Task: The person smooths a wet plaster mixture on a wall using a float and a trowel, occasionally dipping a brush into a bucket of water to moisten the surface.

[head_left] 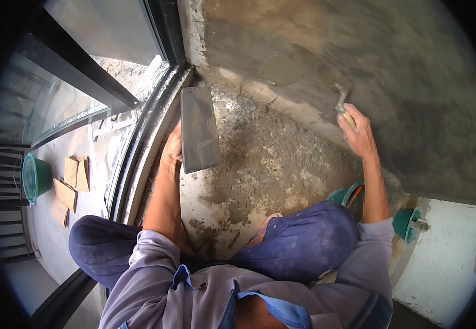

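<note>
My left hand (173, 143) holds a grey rectangular flat board (198, 129) smeared with mortar, beside the door frame. My right hand (357, 131) grips the wooden handle of a trowel (342, 96), whose blurred blade lies on the grey plastered wall (413, 77). A rounded patch of wetter plaster (282, 69) shows on the wall to the left of the trowel. Rough, stained bare floor (271, 148) lies below the board and trowel, between the wall and my bent knees.
A glazed sliding door frame (164, 33) runs along my left. Outside it are a green basin (38, 178) and several beige pieces (71, 174). At my right, partly behind my leg and arm, stand a green bucket (338, 196) and a smaller one (404, 225), by a white panel (446, 247).
</note>
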`<state>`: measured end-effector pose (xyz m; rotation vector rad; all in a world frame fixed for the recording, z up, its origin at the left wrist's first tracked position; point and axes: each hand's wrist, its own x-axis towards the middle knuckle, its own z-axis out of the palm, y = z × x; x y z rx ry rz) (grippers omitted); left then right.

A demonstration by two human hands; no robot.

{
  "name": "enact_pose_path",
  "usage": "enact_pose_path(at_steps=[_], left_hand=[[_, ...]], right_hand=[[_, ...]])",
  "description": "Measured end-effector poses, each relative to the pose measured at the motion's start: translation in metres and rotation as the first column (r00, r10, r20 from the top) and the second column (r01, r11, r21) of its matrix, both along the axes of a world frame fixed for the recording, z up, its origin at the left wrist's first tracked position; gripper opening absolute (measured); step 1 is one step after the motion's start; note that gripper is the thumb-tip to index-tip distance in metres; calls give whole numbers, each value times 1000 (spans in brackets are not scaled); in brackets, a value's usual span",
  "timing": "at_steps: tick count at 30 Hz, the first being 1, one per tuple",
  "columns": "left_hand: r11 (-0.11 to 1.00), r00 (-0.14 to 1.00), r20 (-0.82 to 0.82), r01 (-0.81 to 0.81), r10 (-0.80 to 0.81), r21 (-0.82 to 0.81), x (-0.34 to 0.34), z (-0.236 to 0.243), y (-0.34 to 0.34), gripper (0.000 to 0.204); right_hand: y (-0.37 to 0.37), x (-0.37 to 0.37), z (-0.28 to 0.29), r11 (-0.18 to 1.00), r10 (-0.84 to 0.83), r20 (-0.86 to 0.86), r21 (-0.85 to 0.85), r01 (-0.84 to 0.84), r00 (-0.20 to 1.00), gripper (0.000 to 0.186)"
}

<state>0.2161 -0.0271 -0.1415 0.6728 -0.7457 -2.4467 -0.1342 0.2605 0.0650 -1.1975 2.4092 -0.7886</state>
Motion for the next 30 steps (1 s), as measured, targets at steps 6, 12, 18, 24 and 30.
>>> enact_pose_path(at_steps=[6,12,18,24,30], left_hand=[[999,1000,7,24,-25,41,-6,0,1,49],[999,999,-35,40,-40,16,-3,-3,5,47],[998,999,13,40,-40,45,3,-5,5,45],[993,993,4,120,-120,-16,-8,1,14,46],[997,997,23,71,-72,31,-6,14,17,47]], right_hand=[[9,34,-55,971,175,-142,192,-146,974,34],[-16,11,-88,958,128,-311,284,-37,942,34],[14,13,-48,986,147,-273,-33,-162,951,34],[-14,14,-65,980,157,-183,152,-129,971,33],[21,16,-68,998,46,-187,-23,-51,981,28]])
